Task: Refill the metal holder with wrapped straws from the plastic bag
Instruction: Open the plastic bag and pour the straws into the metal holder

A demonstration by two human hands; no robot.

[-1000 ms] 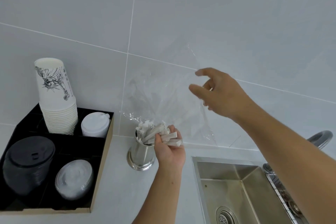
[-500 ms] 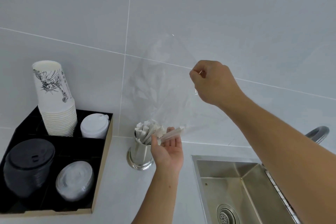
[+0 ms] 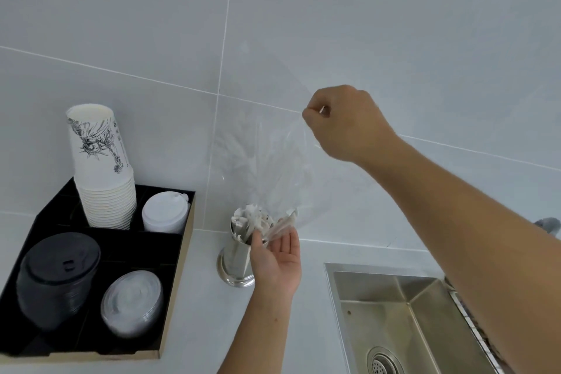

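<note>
A shiny metal holder (image 3: pixel 235 258) stands on the white counter by the wall, packed with white wrapped straws (image 3: pixel 249 218) that stick out of its top. My right hand (image 3: pixel 343 121) is raised above and to the right of it, fist closed on the top of a clear plastic bag (image 3: pixel 261 161) that hangs down to the holder's mouth. My left hand (image 3: pixel 277 255) is at the holder's right side, palm up, with fingers on the straws and the bag's lower edge. The bag looks almost empty of straws.
A black tray (image 3: pixel 182 240) at the left holds a stack of printed paper cups (image 3: pixel 101 167), white lids (image 3: pixel 164 211), black lids (image 3: pixel 57 273) and clear lids (image 3: pixel 132 304). A steel sink (image 3: pixel 403 319) lies at the lower right, with a tap partly behind my right arm.
My right hand closed into a fist on the bag and lifted it. My left hand opened from its grip on the straws and now rests palm up beside the holder.
</note>
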